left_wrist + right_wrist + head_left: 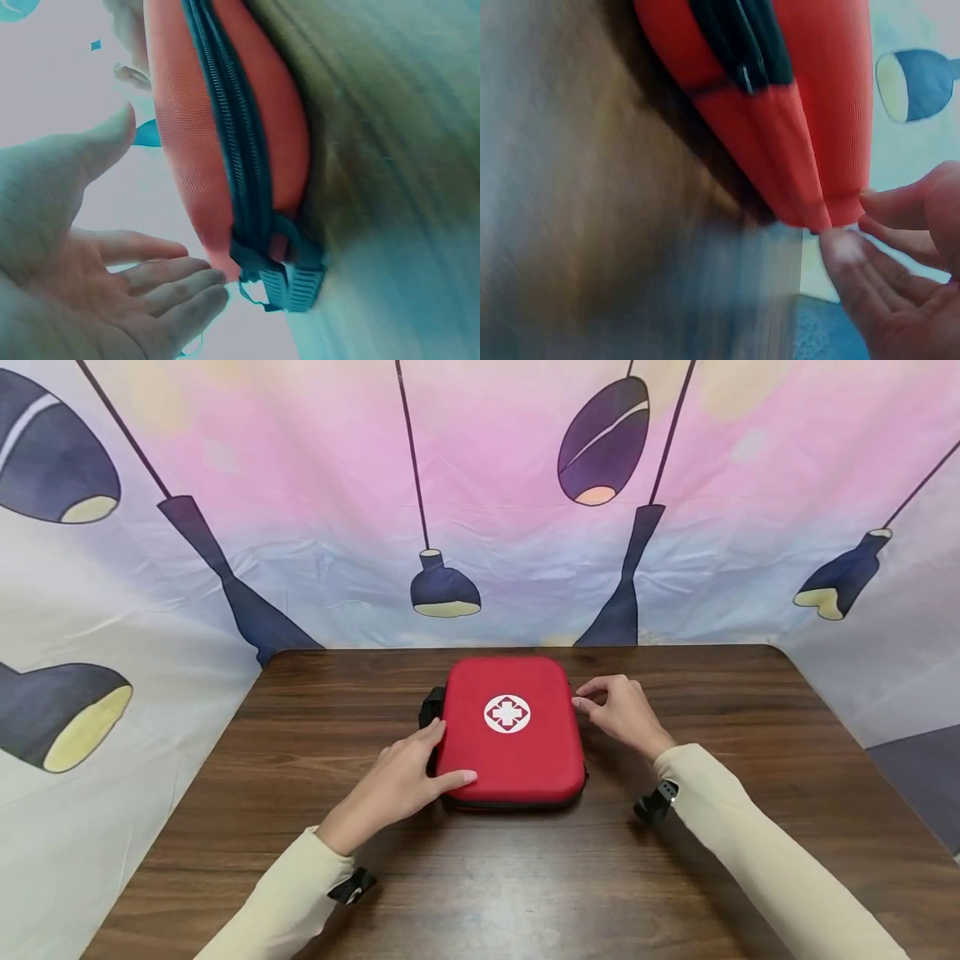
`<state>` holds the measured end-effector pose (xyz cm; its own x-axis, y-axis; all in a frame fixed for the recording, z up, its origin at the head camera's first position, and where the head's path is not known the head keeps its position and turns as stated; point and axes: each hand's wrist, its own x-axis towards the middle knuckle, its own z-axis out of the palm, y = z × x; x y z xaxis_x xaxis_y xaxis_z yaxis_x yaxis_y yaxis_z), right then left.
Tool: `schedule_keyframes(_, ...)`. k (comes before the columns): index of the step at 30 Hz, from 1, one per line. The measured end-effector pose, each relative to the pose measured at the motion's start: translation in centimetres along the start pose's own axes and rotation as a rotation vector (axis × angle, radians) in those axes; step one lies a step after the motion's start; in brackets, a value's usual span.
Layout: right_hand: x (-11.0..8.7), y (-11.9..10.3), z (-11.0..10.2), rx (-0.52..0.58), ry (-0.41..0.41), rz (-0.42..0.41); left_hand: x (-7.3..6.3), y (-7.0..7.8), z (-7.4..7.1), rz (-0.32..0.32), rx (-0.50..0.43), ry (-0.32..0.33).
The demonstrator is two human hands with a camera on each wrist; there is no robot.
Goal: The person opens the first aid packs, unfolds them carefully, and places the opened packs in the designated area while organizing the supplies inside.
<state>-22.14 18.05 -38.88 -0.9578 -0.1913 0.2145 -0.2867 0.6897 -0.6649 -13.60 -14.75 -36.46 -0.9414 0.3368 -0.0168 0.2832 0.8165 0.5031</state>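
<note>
A red first-aid case [536, 756] with a white cross emblem lies flat on the table, its lid down. A black zipper [229, 112] runs round its side. My left hand [397, 781] rests at its left side, thumb on the lid's front left and straight fingers along the edge. In the left wrist view those fingertips overlap the case beside a black strap [289, 285]. My right hand [626, 714] is at the upper right edge, thumb and forefinger bent towards each other. Its fingertips [841, 247] meet the case's corner; whether they pinch something there I cannot tell.
The dark wood table [315, 702] has rounded back corners. Behind it hangs a cloth backdrop [337, 543] printed with lamps. A black wrist device [656, 802] sits below my right cuff, another [352, 885] below the left.
</note>
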Motion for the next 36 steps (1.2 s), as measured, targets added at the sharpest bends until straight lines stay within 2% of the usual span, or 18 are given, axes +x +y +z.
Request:
schedule_keyframes(2, -0.6, -0.2, 0.1, -0.001, -0.003, 0.011, -0.4, -0.4, 0.2, -0.020, 0.012, 0.014)
schedule_keyframes(6, -1.8, -0.8, 0.5, 0.028, -0.022, 0.035, -1.1, -0.8, 0.5, -0.077, 0.023, -0.004)
schedule_keyframes(10, -3.0, -1.4, 0.9, 0.064, -0.050, 0.047, -1.5, -1.0, 1.1, -0.102, 0.020, -0.001)
schedule_keyframes(17, -4.3, -2.2, 1.6, 0.099, -0.094, 0.029, -2.0, -0.8, 2.0, -0.072, -0.008, 0.105)
schedule_keyframes(23, -4.6, -2.2, 1.7, 0.061, -0.073, 0.008, -2.2, -0.7, 2.1, -0.046, -0.013, 0.145)
schedule_keyframes(29, -4.5, -2.0, 1.5, 0.034, -0.069, 0.001, -2.3, -0.3, 1.6, -0.019, -0.010, 0.190)
schedule_keyframes(36, -4.5, -1.7, 1.0, 0.024, -0.061, 0.000, -2.5, 0.7, 0.8, 0.018, -0.039, 0.298)
